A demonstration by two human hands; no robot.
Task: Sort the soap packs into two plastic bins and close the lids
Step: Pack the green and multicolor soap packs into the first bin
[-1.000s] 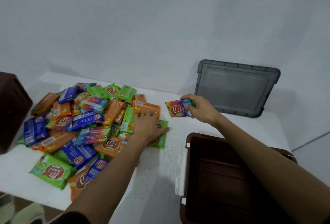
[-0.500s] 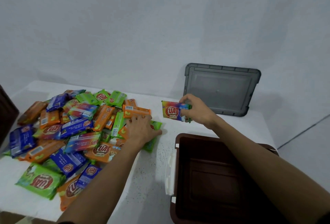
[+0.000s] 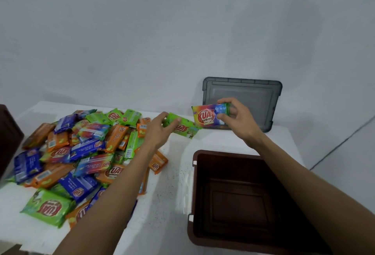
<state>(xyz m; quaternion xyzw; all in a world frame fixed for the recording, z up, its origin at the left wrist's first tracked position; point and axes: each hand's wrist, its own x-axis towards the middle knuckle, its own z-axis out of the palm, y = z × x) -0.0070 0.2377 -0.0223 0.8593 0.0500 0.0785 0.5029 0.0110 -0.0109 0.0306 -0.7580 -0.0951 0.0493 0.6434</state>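
A heap of soap packs [image 3: 81,153] in green, orange, blue and rainbow wrappers covers the left of the white table [image 3: 166,193]. My left hand [image 3: 160,128] holds a green soap pack [image 3: 182,125] lifted above the table, right of the heap. Beyond the bin, my right hand [image 3: 237,118] pinches a rainbow soap pack [image 3: 209,115] in the air. An open dark brown bin [image 3: 239,198] stands at the front right with nothing inside it. A grey lid [image 3: 253,96] leans against the wall behind my right hand.
A second dark brown bin [image 3: 9,139] shows partly at the left edge. The white wall rises directly behind the table. The table's right edge runs just past the brown bin, with floor beyond.
My left hand lifted off the heap and now holds a green pack raised to the right. My right hand raised the rainbow pack higher. The camera view shifted a little.
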